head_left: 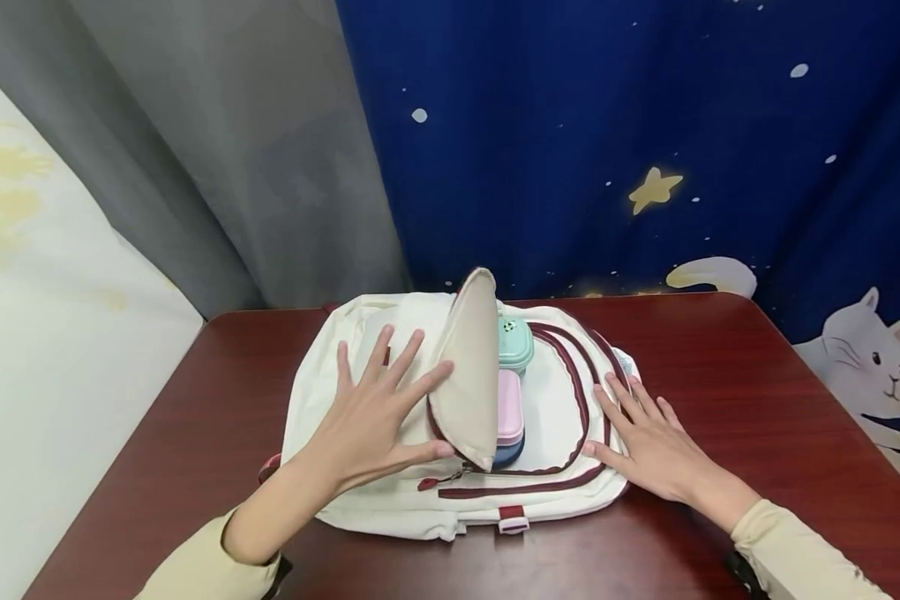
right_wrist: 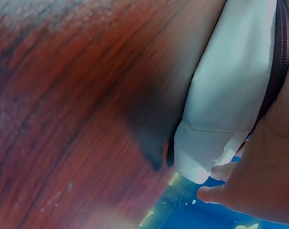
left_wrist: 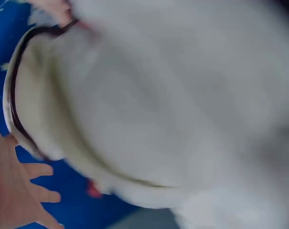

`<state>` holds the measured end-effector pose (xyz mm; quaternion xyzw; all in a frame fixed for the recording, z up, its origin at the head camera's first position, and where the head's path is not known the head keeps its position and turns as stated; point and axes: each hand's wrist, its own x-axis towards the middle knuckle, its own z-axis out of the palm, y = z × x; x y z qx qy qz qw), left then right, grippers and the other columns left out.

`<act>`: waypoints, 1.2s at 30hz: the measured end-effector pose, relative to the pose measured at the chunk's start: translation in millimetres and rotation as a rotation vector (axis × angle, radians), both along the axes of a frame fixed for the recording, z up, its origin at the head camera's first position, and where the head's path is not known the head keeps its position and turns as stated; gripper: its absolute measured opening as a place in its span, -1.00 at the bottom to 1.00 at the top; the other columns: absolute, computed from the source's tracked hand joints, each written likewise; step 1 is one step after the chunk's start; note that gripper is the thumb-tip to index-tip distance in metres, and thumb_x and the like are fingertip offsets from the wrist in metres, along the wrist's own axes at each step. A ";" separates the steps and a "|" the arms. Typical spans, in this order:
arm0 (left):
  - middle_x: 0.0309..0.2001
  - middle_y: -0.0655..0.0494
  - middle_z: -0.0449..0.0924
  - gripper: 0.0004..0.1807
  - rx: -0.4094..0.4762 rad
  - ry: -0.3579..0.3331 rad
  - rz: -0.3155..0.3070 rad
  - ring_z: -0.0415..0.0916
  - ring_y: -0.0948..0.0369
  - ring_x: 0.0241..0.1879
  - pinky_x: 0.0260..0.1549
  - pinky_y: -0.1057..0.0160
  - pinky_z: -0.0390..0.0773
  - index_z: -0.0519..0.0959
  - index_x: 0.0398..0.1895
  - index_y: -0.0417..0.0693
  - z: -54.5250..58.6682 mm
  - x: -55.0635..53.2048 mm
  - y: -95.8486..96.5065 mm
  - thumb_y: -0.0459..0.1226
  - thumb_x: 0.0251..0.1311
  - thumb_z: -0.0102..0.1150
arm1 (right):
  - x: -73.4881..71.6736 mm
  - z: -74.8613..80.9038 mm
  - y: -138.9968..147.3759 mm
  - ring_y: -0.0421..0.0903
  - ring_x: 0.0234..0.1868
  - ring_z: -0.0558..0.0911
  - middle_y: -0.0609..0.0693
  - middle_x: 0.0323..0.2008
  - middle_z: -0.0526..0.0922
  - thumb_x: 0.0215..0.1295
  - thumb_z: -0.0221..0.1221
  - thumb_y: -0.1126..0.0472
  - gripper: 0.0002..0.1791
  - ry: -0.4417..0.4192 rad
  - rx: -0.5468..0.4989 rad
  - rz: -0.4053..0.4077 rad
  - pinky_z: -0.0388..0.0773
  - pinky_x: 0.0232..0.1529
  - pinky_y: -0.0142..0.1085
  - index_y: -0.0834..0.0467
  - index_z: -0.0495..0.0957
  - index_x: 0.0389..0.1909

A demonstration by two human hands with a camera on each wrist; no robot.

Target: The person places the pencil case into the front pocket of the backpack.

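Note:
A white backpack (head_left: 390, 508) with dark red zips lies on the table, its front pocket unzipped. The pocket's flap (head_left: 468, 375) stands up, folded toward the left. Inside the pocket show a mint-green case (head_left: 515, 343), a pink case (head_left: 509, 407) and part of a dark blue item (head_left: 510, 454) under it. My left hand (head_left: 378, 408) has its fingers spread, with thumb and index fingertips right at the flap's outer side. With fingers extended, my right hand (head_left: 648, 437) rests on the backpack's right end, by the zip (right_wrist: 280, 52).
The dark red wooden table (head_left: 720, 350) extends to both sides of the backpack. Behind it hang a grey curtain (head_left: 232, 150) and a blue curtain (head_left: 532, 167) with stars and a cat. A red zip pull (head_left: 429, 483) lies at the pocket's near edge.

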<state>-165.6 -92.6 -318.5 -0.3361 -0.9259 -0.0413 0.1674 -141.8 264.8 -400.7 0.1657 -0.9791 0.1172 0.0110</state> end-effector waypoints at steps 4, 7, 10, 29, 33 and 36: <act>0.45 0.02 -0.09 -0.09 0.025 -0.039 0.046 -0.19 -0.17 0.38 0.00 -0.51 -0.18 0.07 0.42 0.45 -28.5 4.1 -22.8 0.49 -0.04 -0.22 | 0.2 3.2 -0.3 0.23 0.40 -0.13 0.16 0.43 -0.06 0.24 -0.07 -0.36 -0.09 0.000 0.013 -0.002 -0.11 0.18 0.28 0.18 0.08 0.41; 0.46 0.04 -0.14 -0.11 0.095 -0.106 0.043 -0.22 -0.20 0.38 0.00 -0.51 -0.11 0.02 0.43 0.45 -44.0 4.1 -30.5 0.43 0.00 -0.12 | 1.1 2.5 -1.0 0.24 0.39 -0.12 0.16 0.43 -0.05 0.24 -0.07 -0.36 -0.10 0.000 0.012 -0.002 -0.10 0.16 0.30 0.18 0.09 0.41; 0.47 0.06 -0.24 -0.11 0.164 -0.193 0.030 -0.35 -0.24 0.37 0.02 -0.48 -0.06 0.01 0.43 0.44 -49.5 5.8 -32.9 0.38 0.01 -0.02 | 1.6 0.6 -1.3 0.24 0.39 -0.11 0.15 0.43 -0.04 0.24 -0.06 -0.35 -0.11 0.006 0.011 -0.002 -0.10 0.15 0.31 0.17 0.10 0.41; 0.48 0.09 -0.37 -0.08 0.221 -0.255 0.062 -0.49 -0.28 0.35 0.00 -0.50 -0.09 -0.05 0.43 0.52 -51.4 11.2 -32.5 0.38 -0.02 0.02 | 4.4 12.3 -33.4 0.11 0.42 -0.09 -0.01 0.43 0.00 0.27 0.08 -0.16 -0.14 0.197 -0.075 0.279 -0.11 0.31 0.00 0.07 -0.06 0.46; 0.48 0.10 -0.38 -0.08 0.220 -0.262 0.065 -0.49 -0.26 0.36 0.01 -0.49 -0.09 -0.07 0.43 0.54 -52.5 10.3 -32.6 0.39 -0.03 0.01 | 5.9 7.4 -44.0 0.13 0.41 -0.05 -0.02 0.44 -0.02 0.28 0.08 -0.13 -0.15 0.209 -0.066 0.360 -0.02 0.26 0.06 0.09 -0.06 0.46; 0.48 0.10 -0.38 -0.08 0.217 -0.261 0.070 -0.50 -0.26 0.36 0.01 -0.49 -0.09 -0.09 0.43 0.55 -53.4 9.9 -33.5 0.39 -0.03 0.01 | 6.0 5.5 -48.8 0.11 0.41 -0.06 -0.03 0.44 -0.02 0.27 0.08 -0.13 -0.16 0.204 -0.063 0.387 -0.04 0.26 0.07 0.06 -0.05 0.46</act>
